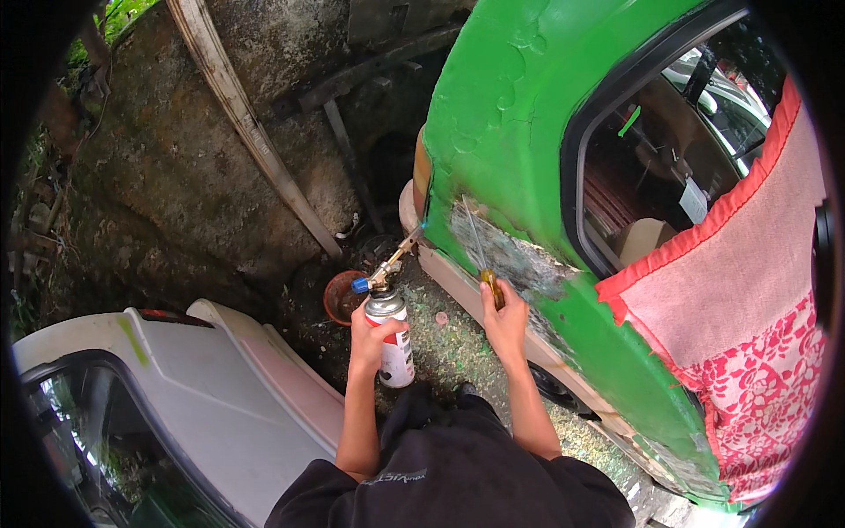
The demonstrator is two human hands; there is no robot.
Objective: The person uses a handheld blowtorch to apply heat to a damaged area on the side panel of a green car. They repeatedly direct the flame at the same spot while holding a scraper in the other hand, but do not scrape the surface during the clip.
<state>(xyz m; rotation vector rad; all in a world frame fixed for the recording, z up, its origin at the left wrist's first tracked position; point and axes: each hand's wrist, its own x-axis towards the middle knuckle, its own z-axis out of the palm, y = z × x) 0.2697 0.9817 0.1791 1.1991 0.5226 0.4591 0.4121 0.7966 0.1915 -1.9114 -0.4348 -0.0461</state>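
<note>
My left hand (368,336) is wrapped round the canister of a blowtorch (396,348), a white and red can with a brass nozzle and a blue knob. A small blue flame shows at the nozzle tip, close to the edge of the green car body (493,114). In my right hand (505,324) is a screwdriver (489,286) with a yellow handle. Its long shaft points up and away, over a scraped patch (506,251) where the green paint is gone and grey, browned surface shows. Whether the tip touches the panel, I cannot tell.
A red and pink patterned towel (731,290) hangs over the car at right, beside a window opening (678,150). Behind the torch sits a round reddish pot (341,297). A white car (220,370) stands close at left. One long strip (255,132) leans on the stained wall.
</note>
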